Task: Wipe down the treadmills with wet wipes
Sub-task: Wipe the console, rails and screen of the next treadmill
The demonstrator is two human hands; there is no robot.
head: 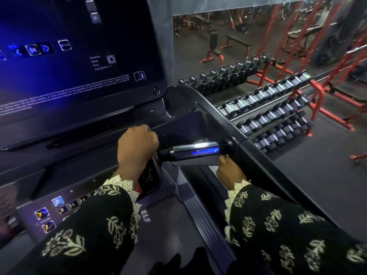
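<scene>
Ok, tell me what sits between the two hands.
The chrome grip bar runs between the left hand and the right hand; the head view shows it.

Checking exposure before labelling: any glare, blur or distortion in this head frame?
Head view: dim overall, with a blue glow off the console; white and blue glare on the chrome handle; console small print smeared; fisheye bows the side rail and dumbbell racks; right hand partly hidden under the handle, in shadow.

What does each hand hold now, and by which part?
The left hand grips the handlebar at its black inner end. The right hand touches the silver part's underside near the outer end; whether it grips cannot be told.
</scene>
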